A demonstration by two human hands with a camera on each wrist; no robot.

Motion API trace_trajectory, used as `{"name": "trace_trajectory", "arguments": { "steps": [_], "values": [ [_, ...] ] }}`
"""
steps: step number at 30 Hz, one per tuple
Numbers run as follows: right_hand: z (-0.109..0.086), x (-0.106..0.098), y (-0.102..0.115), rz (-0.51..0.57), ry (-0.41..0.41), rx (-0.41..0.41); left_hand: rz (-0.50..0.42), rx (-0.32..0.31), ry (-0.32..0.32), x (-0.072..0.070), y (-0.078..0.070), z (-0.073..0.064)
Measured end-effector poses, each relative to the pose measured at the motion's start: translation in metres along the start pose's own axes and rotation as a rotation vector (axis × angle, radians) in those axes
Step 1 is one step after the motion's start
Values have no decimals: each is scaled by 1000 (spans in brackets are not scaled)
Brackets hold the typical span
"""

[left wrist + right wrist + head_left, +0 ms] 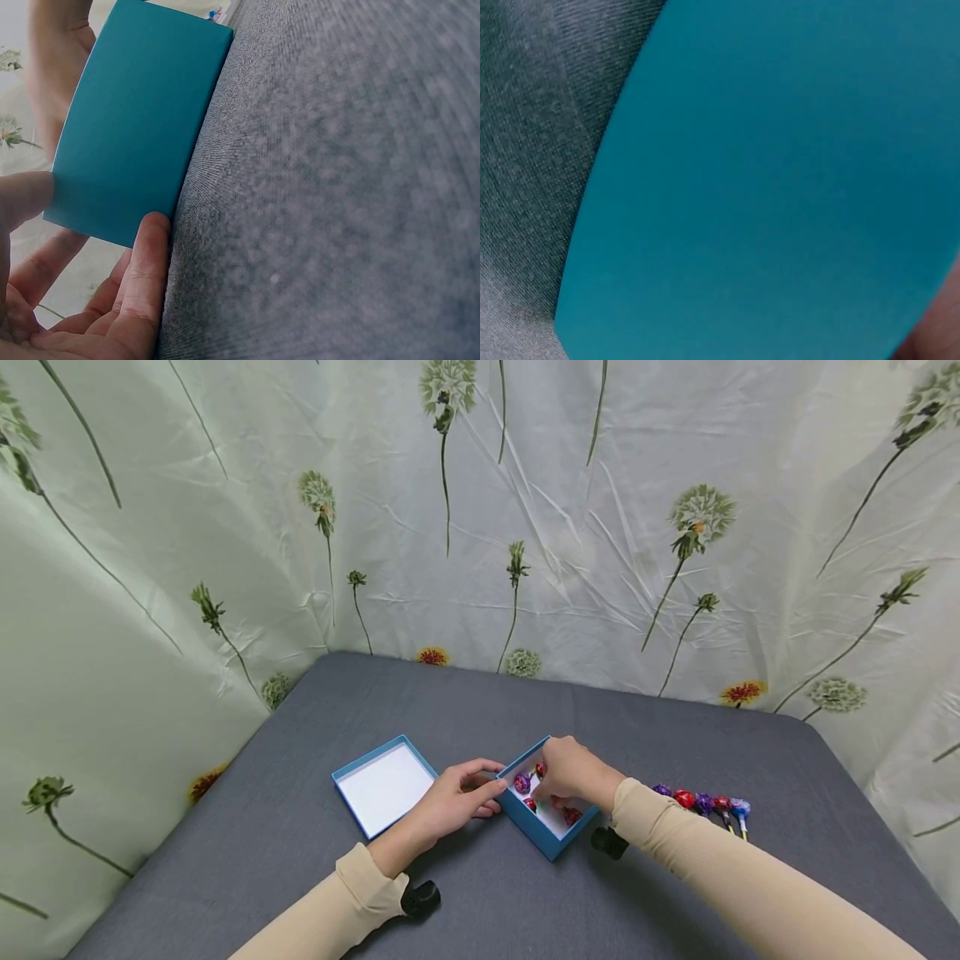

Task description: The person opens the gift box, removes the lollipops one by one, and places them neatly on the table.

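A blue box [531,825] with a white inside stands on the table. Several lollipops with red and purple wrappers lie in it, among them a purple one [522,783] and a red one [572,816]. My left hand [457,795] holds the box's left corner, thumb at the rim and fingers against the outer side [135,120]. My right hand [577,772] reaches down into the box from the right, fingers bent among the lollipops. Its palm hides part of the inside, and whether it grips a lollipop is unclear. The right wrist view mostly shows the box's side [742,187].
Left of the box lies its blue-edged lid [384,789], white inside facing up. Several more lollipops [703,802] are lined up to the right, partly behind my right sleeve. The grey table [480,710] meets a flowered curtain [570,568] at the back.
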State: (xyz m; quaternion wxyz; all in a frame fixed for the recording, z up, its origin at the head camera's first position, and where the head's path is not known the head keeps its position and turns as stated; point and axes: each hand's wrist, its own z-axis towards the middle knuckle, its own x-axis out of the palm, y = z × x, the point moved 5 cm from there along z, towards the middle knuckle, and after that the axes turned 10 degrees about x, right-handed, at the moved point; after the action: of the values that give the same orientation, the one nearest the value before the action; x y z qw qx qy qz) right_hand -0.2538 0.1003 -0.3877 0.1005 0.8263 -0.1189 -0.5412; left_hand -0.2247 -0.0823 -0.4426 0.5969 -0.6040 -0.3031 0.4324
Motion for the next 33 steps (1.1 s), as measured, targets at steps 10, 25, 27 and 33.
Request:
{"name": "trace_trajectory", "arguments": {
  "steps": [10,25,27,33],
  "values": [
    [-3,-1,-1,13,-20,-14,13,7,-6,0,0,1],
    [-18,-26,-1,-67,-37,-101,10,-4,0,0,0,0],
    [-20,-32,-2,-74,-27,-109,12,-3,-1,0,-1,0],
    [-24,-42,-4,-48,40,-130,-1,-7,-11,1,-1,0]
  ]
}}
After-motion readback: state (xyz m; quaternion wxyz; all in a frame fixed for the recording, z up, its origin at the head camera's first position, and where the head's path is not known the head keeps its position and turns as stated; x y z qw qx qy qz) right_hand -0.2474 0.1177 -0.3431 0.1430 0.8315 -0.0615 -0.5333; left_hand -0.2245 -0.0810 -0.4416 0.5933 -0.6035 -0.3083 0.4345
